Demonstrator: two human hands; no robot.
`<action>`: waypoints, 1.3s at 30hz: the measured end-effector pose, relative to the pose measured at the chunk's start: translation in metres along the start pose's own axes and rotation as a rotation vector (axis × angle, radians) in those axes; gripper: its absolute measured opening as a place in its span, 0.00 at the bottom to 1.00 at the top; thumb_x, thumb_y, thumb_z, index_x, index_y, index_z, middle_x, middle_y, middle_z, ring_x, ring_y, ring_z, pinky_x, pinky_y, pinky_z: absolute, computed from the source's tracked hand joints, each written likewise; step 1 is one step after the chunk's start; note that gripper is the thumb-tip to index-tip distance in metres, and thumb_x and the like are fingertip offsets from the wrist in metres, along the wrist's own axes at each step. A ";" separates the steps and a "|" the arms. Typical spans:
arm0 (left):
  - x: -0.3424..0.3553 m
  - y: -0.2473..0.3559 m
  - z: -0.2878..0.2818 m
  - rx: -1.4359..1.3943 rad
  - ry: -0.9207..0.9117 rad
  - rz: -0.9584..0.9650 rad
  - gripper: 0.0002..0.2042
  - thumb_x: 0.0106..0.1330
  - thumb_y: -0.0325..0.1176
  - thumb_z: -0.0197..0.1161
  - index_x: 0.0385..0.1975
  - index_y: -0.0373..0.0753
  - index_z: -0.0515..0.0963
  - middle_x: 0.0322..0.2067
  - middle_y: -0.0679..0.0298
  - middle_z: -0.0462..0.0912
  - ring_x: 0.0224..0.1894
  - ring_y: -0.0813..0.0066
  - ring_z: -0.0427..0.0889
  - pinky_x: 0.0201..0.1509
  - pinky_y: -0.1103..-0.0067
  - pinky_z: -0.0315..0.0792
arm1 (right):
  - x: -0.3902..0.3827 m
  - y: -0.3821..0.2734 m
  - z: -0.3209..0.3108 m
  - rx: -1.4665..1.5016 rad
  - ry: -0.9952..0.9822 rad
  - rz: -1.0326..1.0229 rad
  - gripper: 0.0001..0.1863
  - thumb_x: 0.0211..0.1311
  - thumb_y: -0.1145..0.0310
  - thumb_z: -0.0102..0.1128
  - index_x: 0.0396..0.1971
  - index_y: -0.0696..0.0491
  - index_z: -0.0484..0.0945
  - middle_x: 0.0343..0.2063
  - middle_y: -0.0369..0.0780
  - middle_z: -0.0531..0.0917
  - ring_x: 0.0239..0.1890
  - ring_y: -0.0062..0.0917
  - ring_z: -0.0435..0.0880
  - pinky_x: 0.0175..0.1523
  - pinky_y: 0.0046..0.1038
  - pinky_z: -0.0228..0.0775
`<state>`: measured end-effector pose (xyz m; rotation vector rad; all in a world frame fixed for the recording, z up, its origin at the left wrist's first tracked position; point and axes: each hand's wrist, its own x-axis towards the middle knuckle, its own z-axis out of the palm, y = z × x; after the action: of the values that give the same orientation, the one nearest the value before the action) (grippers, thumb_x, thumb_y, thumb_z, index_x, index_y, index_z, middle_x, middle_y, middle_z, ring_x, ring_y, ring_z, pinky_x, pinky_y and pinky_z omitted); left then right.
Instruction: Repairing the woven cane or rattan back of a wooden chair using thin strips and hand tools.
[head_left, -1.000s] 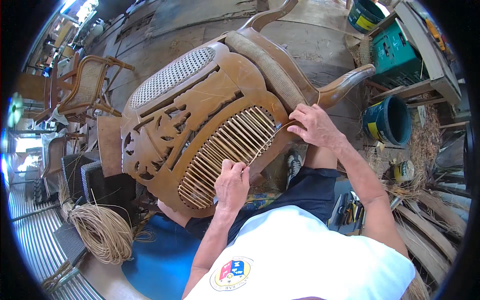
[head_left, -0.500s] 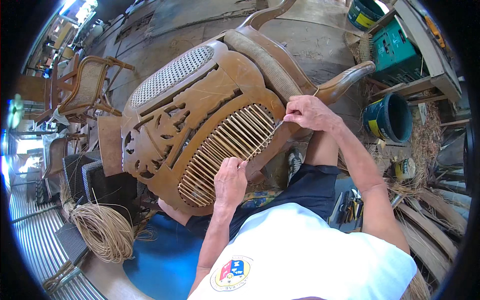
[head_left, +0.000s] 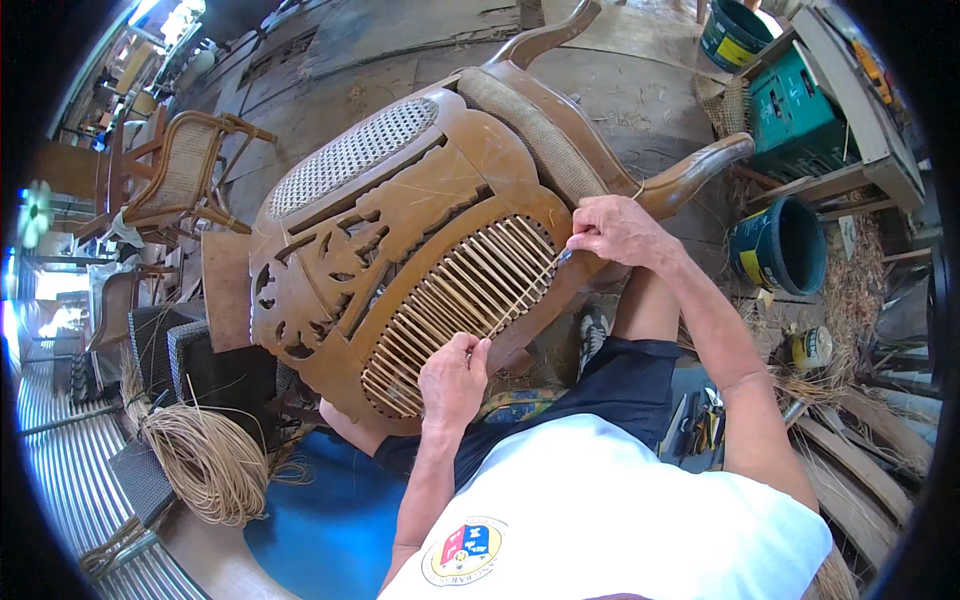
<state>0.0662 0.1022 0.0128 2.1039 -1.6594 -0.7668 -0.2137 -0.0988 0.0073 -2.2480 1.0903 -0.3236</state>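
A carved brown wooden chair (head_left: 400,215) lies tipped over in front of me. Parallel cane strands (head_left: 455,310) cross the oval opening on its near side, and small holes line the rim. At the opening's near edge, my left hand (head_left: 453,385) is closed, thumb and fingertips pinching a thin cane strand (head_left: 522,300) that runs across the others. The strand leads up to my right hand (head_left: 622,232), which pinches it at the opening's right end, beside the burlap-covered edge (head_left: 530,135). The fingertips partly hide the cane in both hands.
A finished woven cane oval (head_left: 355,155) fills the chair's far side. A coil of cane (head_left: 205,465) lies at lower left. Hand tools (head_left: 692,425) sit by my right thigh. To the right stand a dark bucket (head_left: 778,245), a green crate (head_left: 800,115) and a small tub (head_left: 811,347).
My left hand has moved slightly down and left, away from the opening's edge. The right hand stays by the opening's right end. The whole chair appears slightly shifted in view.
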 end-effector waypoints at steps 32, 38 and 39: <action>-0.026 -0.027 0.000 -0.229 0.170 -0.176 0.09 0.68 0.35 0.71 0.30 0.36 0.83 0.17 0.61 0.79 0.18 0.70 0.77 0.26 0.73 0.71 | 0.011 -0.008 0.002 0.043 0.051 0.223 0.17 0.52 0.57 0.78 0.27 0.56 0.84 0.29 0.43 0.84 0.36 0.39 0.85 0.45 0.39 0.74; -0.025 -0.022 0.000 -0.248 0.169 -0.204 0.10 0.66 0.34 0.72 0.28 0.36 0.82 0.16 0.62 0.79 0.17 0.71 0.77 0.24 0.74 0.71 | 0.010 -0.006 0.001 0.061 0.033 0.264 0.16 0.51 0.58 0.78 0.26 0.56 0.84 0.28 0.44 0.84 0.35 0.39 0.84 0.44 0.38 0.75; -0.024 -0.022 0.002 -0.237 0.176 -0.201 0.10 0.66 0.34 0.72 0.28 0.35 0.82 0.16 0.62 0.80 0.17 0.71 0.77 0.24 0.75 0.71 | 0.010 -0.005 0.000 0.059 0.027 0.260 0.16 0.51 0.58 0.78 0.26 0.56 0.84 0.28 0.44 0.84 0.35 0.39 0.84 0.44 0.38 0.75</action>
<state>0.0780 0.1314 0.0037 2.1195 -1.2169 -0.7705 -0.2047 -0.1043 0.0103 -2.0255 1.3518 -0.2741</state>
